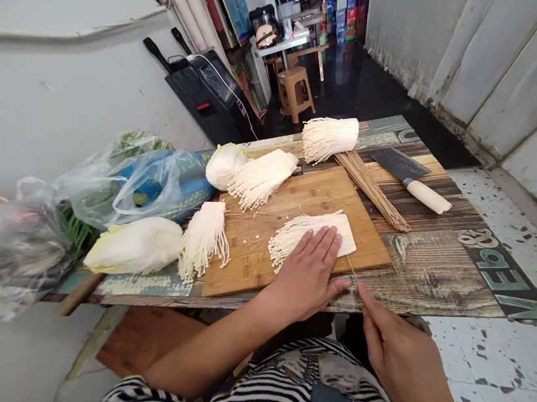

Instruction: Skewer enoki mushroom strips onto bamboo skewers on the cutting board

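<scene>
My left hand (312,263) lies flat with its fingers stretched over a bunch of enoki mushrooms (346,234) on the wooden cutting board (239,273). Between the fingers of my right hand (394,336) is a thin wooden skewer (352,269), its far end at the cut base of that bunch. More enoki bunches rest at the board's left edge (204,235), at its upper left (265,174) and beyond its far edge (336,137). A bundle of skewers (374,188) lies right of the board, partly beneath the farthest bunch.
Right of the skewers lies a cleaver (415,177) with a pale handle. Cabbages (136,246) and plastic bags of vegetables (152,182) crowd the table's left side. A brown stool (295,92) and a small white table (284,41) stand farther back.
</scene>
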`<state>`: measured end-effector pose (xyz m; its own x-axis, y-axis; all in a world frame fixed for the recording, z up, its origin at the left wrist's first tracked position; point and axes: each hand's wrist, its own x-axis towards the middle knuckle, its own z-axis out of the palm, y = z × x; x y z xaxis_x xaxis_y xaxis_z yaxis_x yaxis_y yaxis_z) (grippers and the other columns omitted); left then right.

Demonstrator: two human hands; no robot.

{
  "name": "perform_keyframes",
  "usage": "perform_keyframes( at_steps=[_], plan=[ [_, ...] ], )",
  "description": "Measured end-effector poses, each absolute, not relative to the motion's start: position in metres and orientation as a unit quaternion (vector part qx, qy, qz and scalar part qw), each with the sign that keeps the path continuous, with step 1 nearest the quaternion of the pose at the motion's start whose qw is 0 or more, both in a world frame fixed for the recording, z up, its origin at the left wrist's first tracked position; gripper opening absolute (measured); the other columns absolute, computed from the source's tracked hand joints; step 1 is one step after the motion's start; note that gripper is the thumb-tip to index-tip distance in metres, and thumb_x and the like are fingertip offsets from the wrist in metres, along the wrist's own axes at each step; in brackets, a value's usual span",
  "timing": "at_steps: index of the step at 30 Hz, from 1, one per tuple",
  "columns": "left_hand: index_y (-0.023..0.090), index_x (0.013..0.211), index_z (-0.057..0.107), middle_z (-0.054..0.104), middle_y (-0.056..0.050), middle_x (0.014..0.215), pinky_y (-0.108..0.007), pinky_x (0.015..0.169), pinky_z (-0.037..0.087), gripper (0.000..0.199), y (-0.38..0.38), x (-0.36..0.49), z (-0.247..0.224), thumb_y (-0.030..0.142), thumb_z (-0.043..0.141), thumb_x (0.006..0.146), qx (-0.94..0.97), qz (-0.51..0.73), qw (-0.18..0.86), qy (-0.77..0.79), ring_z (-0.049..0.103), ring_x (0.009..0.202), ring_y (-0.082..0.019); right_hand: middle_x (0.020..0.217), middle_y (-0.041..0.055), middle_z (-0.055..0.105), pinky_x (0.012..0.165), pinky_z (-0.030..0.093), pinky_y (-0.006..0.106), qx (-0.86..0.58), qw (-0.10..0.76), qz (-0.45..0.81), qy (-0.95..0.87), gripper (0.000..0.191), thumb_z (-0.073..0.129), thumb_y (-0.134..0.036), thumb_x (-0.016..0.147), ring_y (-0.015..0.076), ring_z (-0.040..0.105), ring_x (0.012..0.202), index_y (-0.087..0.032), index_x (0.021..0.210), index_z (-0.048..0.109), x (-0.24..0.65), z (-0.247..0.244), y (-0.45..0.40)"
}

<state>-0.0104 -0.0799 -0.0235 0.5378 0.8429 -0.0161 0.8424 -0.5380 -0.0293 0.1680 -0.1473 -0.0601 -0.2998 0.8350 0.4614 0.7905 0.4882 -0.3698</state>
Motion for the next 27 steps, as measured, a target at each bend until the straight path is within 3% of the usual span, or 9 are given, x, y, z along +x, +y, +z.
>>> perform_keyframes(
  at_steps=[9,15,18,21,27],
  plan=[
    [0.002,0.149,0.026,0.021,-0.016,0.157,-0.041,0.121,0.013,0.078,-0.079,-0.010,-0.023,0.060,0.032,0.096,-0.873,0.023,-0.003,-0.488,0.016,0.147,-0.027,0.104,0.0123,0.073,0.068,0.055,0.022,-0.503,0.326,0.070,-0.797,0.037,0.043,-0.012,0.094,0.0149,0.072,0.079,-0.004,0.127,0.055,0.173,-0.057,-0.155],
    [0.003,0.149,0.026,0.021,-0.017,0.157,-0.043,0.121,0.014,0.078,-0.080,-0.010,-0.023,0.060,0.032,0.096,-0.873,0.029,0.000,-0.487,0.017,0.147,-0.027,0.101,0.0095,0.074,0.066,0.054,0.020,-0.538,0.340,0.190,-0.747,0.035,0.044,-0.022,0.095,0.0141,0.072,0.079,-0.011,0.123,0.060,0.187,-0.056,-0.160],
    [0.002,0.149,0.025,0.021,-0.017,0.157,-0.044,0.121,0.013,0.078,-0.080,-0.010,-0.023,0.059,0.033,0.096,-0.873,0.031,0.006,-0.486,0.016,0.147,-0.026,0.082,0.0063,0.074,0.056,0.052,0.021,-0.561,0.339,0.281,-0.701,0.035,0.044,-0.029,0.094,0.0136,0.069,0.067,-0.012,0.119,0.062,0.193,-0.054,-0.165],
    [0.002,0.149,0.025,0.021,-0.016,0.158,-0.045,0.121,0.012,0.079,-0.080,-0.009,-0.025,0.059,0.036,0.095,-0.872,0.027,0.016,-0.488,0.016,0.147,-0.026,0.057,-0.0013,0.062,0.045,0.044,0.022,-0.584,0.344,0.364,-0.638,0.036,0.043,-0.036,0.093,0.0118,0.057,0.048,-0.014,0.116,0.061,0.195,-0.051,-0.171],
    [0.003,0.148,0.027,0.025,-0.016,0.156,-0.048,0.120,0.015,0.074,-0.082,-0.008,-0.027,0.056,0.036,0.096,-0.871,0.026,0.041,-0.489,0.021,0.146,-0.027,0.051,-0.0066,0.048,0.036,0.031,0.022,-0.626,0.351,0.512,-0.473,0.043,0.046,-0.050,0.088,0.0087,0.041,0.037,-0.016,0.112,0.055,0.196,-0.057,-0.179]
  ],
)
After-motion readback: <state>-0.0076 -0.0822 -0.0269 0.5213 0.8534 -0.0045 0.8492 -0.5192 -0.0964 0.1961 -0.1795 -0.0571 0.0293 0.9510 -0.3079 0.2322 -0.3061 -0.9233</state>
